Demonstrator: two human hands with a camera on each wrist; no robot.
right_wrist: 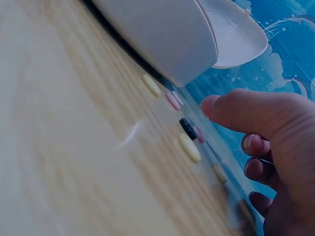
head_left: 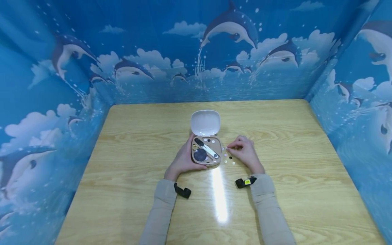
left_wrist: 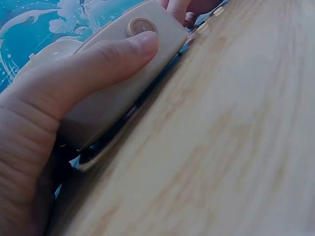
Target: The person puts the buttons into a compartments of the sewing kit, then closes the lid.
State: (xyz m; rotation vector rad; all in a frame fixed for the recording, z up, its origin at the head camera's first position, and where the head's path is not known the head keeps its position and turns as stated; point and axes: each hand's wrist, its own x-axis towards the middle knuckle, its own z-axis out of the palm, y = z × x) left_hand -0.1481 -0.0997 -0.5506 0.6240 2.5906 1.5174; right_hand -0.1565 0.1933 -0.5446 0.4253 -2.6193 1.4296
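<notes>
A beige case [head_left: 207, 164] with compartments stands on the table, its white lid [head_left: 205, 122] raised at the back. My left hand [head_left: 185, 157] grips its left side, the thumb [left_wrist: 113, 61] pressing the front by a round catch [left_wrist: 142, 27]. Inside lie a black-and-white slim tool [head_left: 209, 150], a dark disc [head_left: 200, 154], a gold ring-shaped piece [head_left: 195, 147] and several buttons [head_left: 209, 140]. My right hand [head_left: 245, 152], just right of the case, has thumb and forefinger together at a tiny pale button [head_left: 227, 148]; the right wrist view hides that pinch.
Loose buttons lie on the table right of the case, among them a black button [right_wrist: 187, 129], a pink button [right_wrist: 173, 101] and a yellow button [right_wrist: 190, 147]. The wooden table [head_left: 137, 136] meets dolphin-printed blue curtains [head_left: 153, 78] at the back and sides.
</notes>
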